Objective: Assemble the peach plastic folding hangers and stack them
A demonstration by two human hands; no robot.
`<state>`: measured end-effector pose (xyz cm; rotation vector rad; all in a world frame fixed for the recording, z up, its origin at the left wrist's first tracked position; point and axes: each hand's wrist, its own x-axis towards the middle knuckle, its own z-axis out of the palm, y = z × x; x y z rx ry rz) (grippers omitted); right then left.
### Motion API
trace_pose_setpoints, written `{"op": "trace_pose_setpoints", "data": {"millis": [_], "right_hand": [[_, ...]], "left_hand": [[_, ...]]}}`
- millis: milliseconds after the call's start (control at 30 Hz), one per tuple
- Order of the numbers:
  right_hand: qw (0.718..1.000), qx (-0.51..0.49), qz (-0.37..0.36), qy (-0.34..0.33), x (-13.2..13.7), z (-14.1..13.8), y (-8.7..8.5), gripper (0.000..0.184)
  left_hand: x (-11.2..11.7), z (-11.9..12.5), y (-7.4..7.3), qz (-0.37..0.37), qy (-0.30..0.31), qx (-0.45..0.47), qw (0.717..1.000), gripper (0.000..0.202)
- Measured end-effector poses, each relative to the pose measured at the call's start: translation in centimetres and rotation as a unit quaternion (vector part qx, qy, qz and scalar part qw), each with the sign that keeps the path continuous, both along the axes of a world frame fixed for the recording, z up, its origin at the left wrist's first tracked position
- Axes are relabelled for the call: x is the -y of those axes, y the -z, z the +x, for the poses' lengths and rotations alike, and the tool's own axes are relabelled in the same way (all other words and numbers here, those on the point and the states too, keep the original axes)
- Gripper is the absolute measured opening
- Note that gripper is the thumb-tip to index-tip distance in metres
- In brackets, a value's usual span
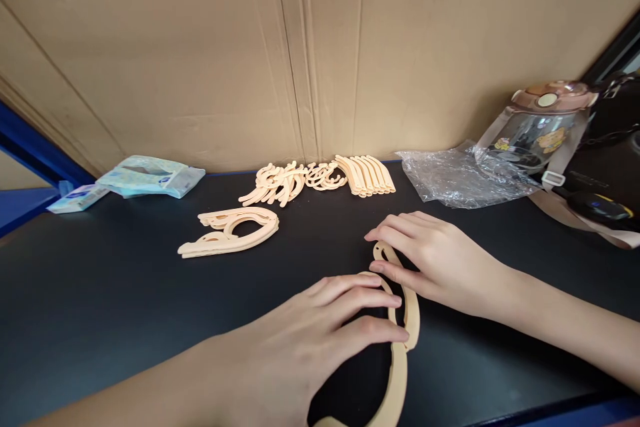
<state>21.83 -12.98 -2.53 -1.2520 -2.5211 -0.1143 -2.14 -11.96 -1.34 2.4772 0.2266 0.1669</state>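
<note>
The left forearm came in from the lower left, and the left hand (345, 313) lay palm down, pointing right and a little away from the wearer. Its fingers (370, 328) were slightly spread, their tips resting on a beige folding hanger (399, 373); the thumb was hidden, so whether they pinched it could not be told. The right forearm slanted in from the right edge, with the right hand (430, 247) angled left over the hanger's far end, back up. Its thumb and forefinger stood apart on either side of a rounded, slotted tip, which showed between them; how firmly they touched it could not be told. The hanger was near the front of the black desk (125, 293), right of centre and partly under both hands. Its straighter arm (413, 323) pointed away from the wearer, the long axis leaning slightly left toward the slotted tip. The longer curved part bowed to the right, running from beneath the left fingers back toward the wearer, then bending left at the bottom of the view. Beyond the left hand lay a few folded hangers (265, 233), rounded side to the right; farther back were loose hanger pieces (300, 172) and a neat row of curved arms (360, 177).
</note>
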Motion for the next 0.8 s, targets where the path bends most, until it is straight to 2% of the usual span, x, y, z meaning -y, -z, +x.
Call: {"op": "trace_pose_setpoints", "data": {"millis": [67,200,300,400,467,533,633,667,733,800], "right_hand": [[1.0,-0.004,-0.026,-0.012,0.1,0.0,-0.1,0.02],[0.989,-0.058,-0.115,-0.069,0.2,-0.1,-0.3,0.023],[0.955,-0.172,-0.217,-0.11,0.6,-0.4,-0.3,0.047],[0.919,-0.243,-0.282,-0.129,1.0,-0.8,0.0,0.063],[0.922,-0.25,-0.271,-0.118,1.2,-1.0,0.3,0.061],[0.94,-0.243,-0.218,-0.102,1.1,-1.1,0.4,0.051],[0.971,-0.193,-0.101,-0.102,0.8,-0.8,0.2,0.019],[0.978,-0.168,-0.064,-0.106,0.7,-0.7,0.1,0.014],[0.986,-0.121,-0.014,-0.116,0.7,-0.5,-0.2,0.025],[0.988,-0.087,-0.01,-0.124,0.8,-0.6,-0.3,0.03]], "left_hand": [[-0.2,0.0,0.3,0.024,-0.007,0.0,1.0,0.079],[-1.5,-0.1,1.1,0.076,-0.107,0.022,0.991,0.07],[-2.2,-0.1,1.5,0.076,-0.167,0.021,0.983,0.073],[-2.2,-0.1,1.5,0.071,-0.183,0.015,0.98,0.077],[-2.0,-0.1,1.5,0.075,-0.178,0.003,0.981,0.081],[-1.8,-0.1,1.5,0.089,-0.174,-0.006,0.981,0.082],[-1.8,0.0,1.6,0.12,-0.178,-0.018,0.977,0.078],[-1.8,0.0,1.6,0.131,-0.185,-0.021,0.974,0.077],[-1.9,-0.1,1.8,0.146,-0.199,-0.02,0.969,0.077],[-2.0,-0.1,1.9,0.144,-0.201,-0.014,0.969,0.068]]}}
